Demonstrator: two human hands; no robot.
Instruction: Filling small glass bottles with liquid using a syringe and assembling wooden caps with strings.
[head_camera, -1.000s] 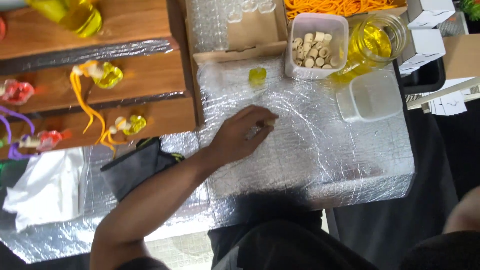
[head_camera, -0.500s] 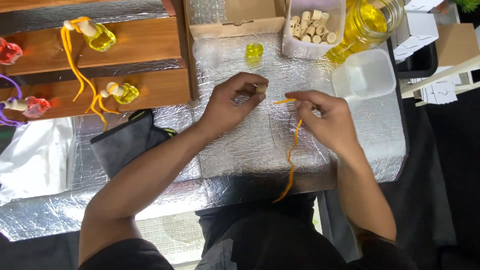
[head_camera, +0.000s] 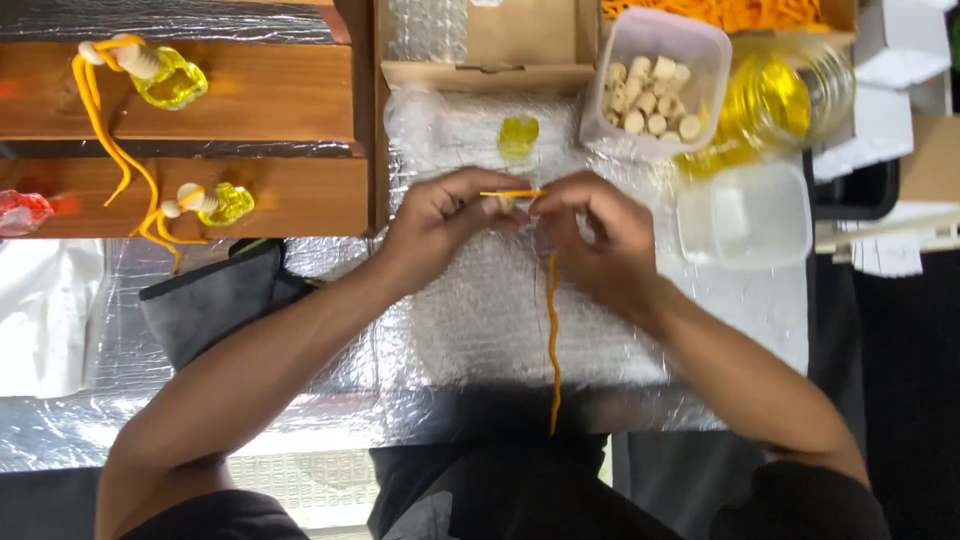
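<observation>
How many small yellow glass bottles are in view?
3: one corked bottle with orange cord on the upper wooden shelf, another on the lower shelf, and an uncorked one on the foil mat above the hands. More may be hidden out of frame.

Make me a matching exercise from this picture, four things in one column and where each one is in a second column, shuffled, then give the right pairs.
Things
1. thin orange cord
2. small pale wooden caps
3. clear jar of yellow liquid
4. small yellow glass bottle

Places
A. in the white plastic tub
B. alone on the silver foil mat, beyond the hands
C. held between left hand and right hand
D. right of the tub

Pairs: 1-C, 2-A, 3-D, 4-B
</observation>
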